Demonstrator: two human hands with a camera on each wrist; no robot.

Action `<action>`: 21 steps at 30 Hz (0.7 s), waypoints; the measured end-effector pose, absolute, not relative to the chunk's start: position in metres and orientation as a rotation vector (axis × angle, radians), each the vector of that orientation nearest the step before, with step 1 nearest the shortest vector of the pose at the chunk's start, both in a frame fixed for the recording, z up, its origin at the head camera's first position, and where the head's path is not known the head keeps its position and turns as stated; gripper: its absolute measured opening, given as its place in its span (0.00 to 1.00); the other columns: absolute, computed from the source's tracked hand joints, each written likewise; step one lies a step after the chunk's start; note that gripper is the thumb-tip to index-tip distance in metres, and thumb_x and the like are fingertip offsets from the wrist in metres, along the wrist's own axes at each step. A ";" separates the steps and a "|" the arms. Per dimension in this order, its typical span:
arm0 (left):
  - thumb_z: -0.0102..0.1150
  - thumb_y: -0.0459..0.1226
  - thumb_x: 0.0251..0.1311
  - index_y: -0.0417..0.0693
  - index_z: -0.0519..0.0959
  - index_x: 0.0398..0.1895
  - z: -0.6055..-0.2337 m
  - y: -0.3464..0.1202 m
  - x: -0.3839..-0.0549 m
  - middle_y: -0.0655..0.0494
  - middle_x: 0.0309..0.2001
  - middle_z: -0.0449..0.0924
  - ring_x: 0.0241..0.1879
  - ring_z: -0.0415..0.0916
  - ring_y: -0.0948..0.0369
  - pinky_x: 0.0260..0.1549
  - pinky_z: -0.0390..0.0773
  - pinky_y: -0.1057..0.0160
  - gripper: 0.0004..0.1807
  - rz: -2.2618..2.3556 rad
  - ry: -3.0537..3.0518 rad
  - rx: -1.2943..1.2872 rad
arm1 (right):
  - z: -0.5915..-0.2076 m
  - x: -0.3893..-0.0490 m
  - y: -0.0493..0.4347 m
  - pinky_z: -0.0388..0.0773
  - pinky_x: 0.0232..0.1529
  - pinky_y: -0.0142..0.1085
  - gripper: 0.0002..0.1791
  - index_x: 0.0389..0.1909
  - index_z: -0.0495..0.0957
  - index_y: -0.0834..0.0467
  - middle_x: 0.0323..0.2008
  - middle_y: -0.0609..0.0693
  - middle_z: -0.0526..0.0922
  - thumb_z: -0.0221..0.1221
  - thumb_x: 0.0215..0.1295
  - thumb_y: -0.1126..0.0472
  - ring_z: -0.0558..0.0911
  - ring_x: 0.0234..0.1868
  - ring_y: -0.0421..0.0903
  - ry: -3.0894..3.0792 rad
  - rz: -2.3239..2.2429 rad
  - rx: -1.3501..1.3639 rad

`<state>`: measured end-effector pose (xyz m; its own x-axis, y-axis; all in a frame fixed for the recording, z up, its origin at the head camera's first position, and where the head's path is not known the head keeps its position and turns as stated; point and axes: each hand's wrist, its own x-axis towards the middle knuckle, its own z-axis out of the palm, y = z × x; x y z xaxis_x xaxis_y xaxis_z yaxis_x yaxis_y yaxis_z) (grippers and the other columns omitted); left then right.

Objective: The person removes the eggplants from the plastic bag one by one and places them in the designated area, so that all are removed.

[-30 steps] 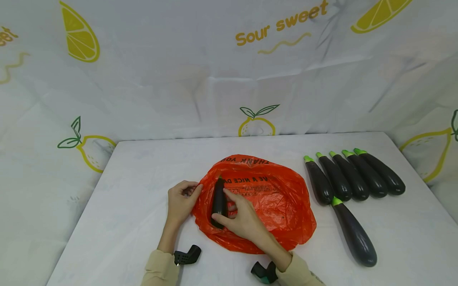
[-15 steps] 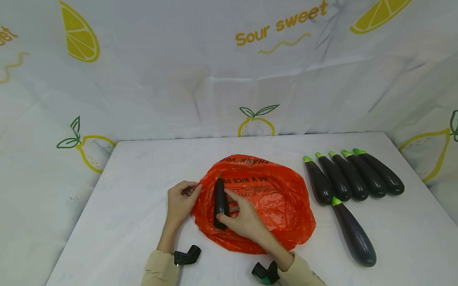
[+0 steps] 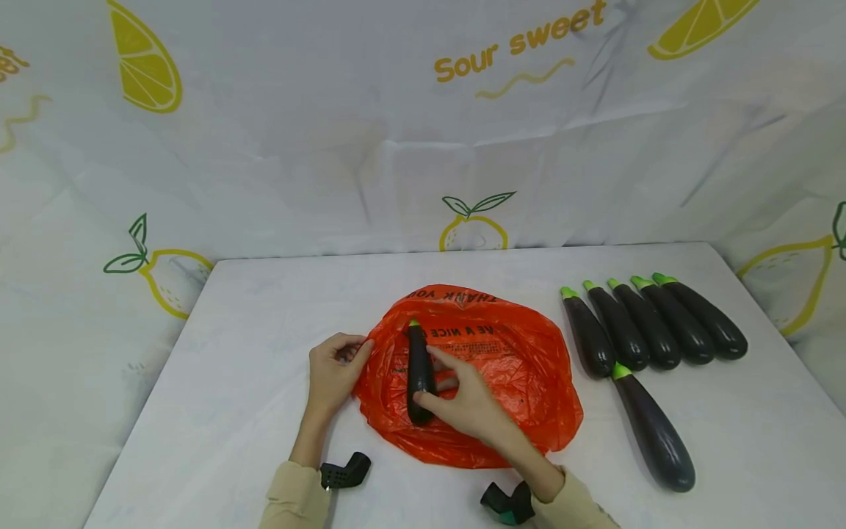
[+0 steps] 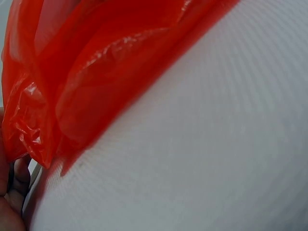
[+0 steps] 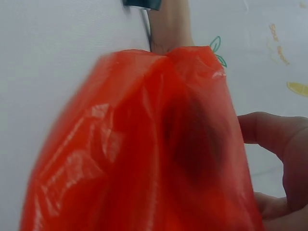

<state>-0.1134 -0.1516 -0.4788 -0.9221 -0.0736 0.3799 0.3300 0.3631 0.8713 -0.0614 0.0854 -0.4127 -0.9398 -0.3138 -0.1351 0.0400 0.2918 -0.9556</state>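
Note:
A red plastic bag [image 3: 529, 367] lies spread wide at its mouth on the white table. My left hand [image 3: 335, 371] pinches the bag's left rim between thumb and fingers; the left wrist view shows the crumpled red film [image 4: 29, 115] beside those fingers. Over the bag's opening, my right hand [image 3: 471, 400] grips a dark eggplant [image 3: 419, 367] with a green stem end, thumb on the near part and index finger farther up. In the right wrist view the bag's wall [image 5: 106, 159] covers most of the eggplant, which shows only as a dark shape through the film.
Several eggplants [image 3: 654, 330] lie in a slanted row at the right of the table. Another eggplant [image 3: 654, 430] lies nearer, its green end touching the row. A white cloth [image 3: 297, 147] printed with lemons hangs behind the table [image 3: 231, 411].
My right hand has moved to the right with the eggplant, from the bag's left wall toward its middle. The left hand stays at the rim.

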 end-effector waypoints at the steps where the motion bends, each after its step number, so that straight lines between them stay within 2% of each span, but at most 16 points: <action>1: 0.71 0.32 0.60 0.41 0.88 0.33 -0.479 -0.152 -0.113 0.50 0.27 0.85 0.27 0.73 0.69 0.28 0.74 0.75 0.02 -1.581 -2.274 -0.225 | -0.411 -0.061 0.087 0.87 0.37 0.36 0.41 0.74 0.65 0.62 0.57 0.64 0.78 0.69 0.61 0.64 0.85 0.46 0.51 2.258 -1.695 -0.234; 15: 0.72 0.32 0.59 0.41 0.88 0.33 -0.478 -0.151 -0.113 0.50 0.27 0.86 0.27 0.73 0.69 0.28 0.74 0.76 0.02 -1.550 -2.275 -0.235 | -0.393 -0.054 0.109 0.86 0.38 0.38 0.41 0.74 0.67 0.53 0.60 0.61 0.78 0.70 0.60 0.61 0.83 0.47 0.50 2.249 -1.650 -0.122; 21: 0.71 0.29 0.58 0.43 0.89 0.33 -0.478 -0.150 -0.113 0.50 0.27 0.85 0.27 0.73 0.70 0.28 0.73 0.75 0.02 -1.551 -2.279 -0.222 | -0.389 -0.050 0.118 0.85 0.38 0.36 0.41 0.75 0.66 0.55 0.62 0.62 0.77 0.70 0.61 0.60 0.81 0.46 0.49 2.263 -1.624 -0.150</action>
<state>-0.1130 -0.1496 -0.4777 -0.9177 -0.0781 0.3896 0.3339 0.3802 0.8626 -0.0499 0.1181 -0.3889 -0.9331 -0.2852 -0.2188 0.1159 0.3374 -0.9342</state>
